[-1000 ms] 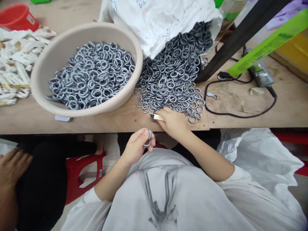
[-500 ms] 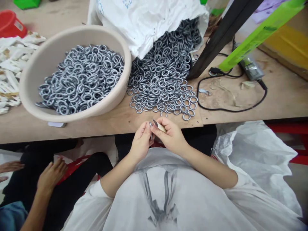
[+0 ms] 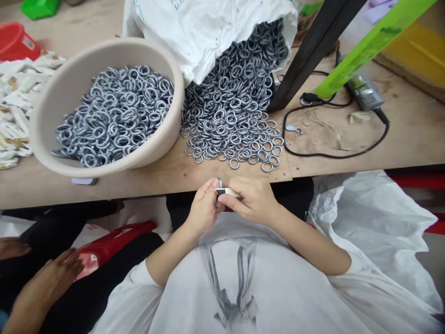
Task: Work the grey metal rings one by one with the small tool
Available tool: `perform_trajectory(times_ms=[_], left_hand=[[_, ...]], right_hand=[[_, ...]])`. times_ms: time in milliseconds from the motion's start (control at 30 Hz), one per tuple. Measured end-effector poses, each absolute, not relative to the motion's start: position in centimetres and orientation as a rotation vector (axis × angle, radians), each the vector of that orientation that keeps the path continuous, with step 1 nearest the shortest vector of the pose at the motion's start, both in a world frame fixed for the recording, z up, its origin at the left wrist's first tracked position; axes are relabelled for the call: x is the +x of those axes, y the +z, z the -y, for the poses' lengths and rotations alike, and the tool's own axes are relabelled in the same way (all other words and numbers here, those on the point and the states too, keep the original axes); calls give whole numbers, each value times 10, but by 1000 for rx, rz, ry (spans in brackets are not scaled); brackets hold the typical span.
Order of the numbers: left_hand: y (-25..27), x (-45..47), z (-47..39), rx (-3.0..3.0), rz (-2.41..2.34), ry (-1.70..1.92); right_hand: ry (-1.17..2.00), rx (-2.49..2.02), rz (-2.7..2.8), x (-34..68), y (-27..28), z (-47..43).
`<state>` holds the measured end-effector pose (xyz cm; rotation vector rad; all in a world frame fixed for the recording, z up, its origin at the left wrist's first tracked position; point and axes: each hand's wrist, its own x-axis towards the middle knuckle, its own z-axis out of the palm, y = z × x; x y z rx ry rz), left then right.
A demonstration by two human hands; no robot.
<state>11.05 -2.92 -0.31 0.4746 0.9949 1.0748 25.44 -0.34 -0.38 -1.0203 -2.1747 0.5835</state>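
Pinched in my left hand (image 3: 202,209) is a grey ring (image 3: 220,182), held upright at the table's front edge. My right hand (image 3: 256,198) is closed around the pale handle of a small knife (image 3: 231,191). Its short dark blade points left and meets the ring or lies just in front of it; the exact contact is too small to tell. Beyond my hands, a heap of loose grey rings (image 3: 239,116) spills out of a white sack (image 3: 181,37) onto the wooden table (image 3: 167,178).
At left stands a beige basin (image 3: 41,125) of rings, beside a pile of white pieces (image 3: 15,102) and a red container (image 3: 17,44). A dark post (image 3: 306,60), green strip (image 3: 375,46) and black cable (image 3: 330,157) are at right. A co-worker's hand (image 3: 52,280) is lower left.
My right hand has turned, and the knife blade has swung from pointing up-left to lying nearly level across the ring. The co-worker's hands have shifted down and left.
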Motion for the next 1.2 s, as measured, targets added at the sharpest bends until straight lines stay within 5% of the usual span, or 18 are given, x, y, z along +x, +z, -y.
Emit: perform_trajectory(times_ms=[300, 533, 633, 833, 1000, 1200], left_hand=[[-7, 104, 40, 617, -923, 988], [-11, 83, 39, 665, -951, 972], [-10, 78, 31, 555, -984, 992], [-8, 97, 27, 421, -955, 1023], [-7, 112, 32, 440, -1006, 1128], [-9, 113, 32, 463, -967, 1072]], right_hand=[[684, -1146, 2157, 261, -10, -9], [283, -1634, 2196, 266, -26, -34], [468, -1563, 2093, 262, -21, -34], [1385, -1097, 1525, 244, -3, -3], [1022, -1027, 1602, 235, -10, 16], [1161, -1044, 1515, 239, -18, 12]])
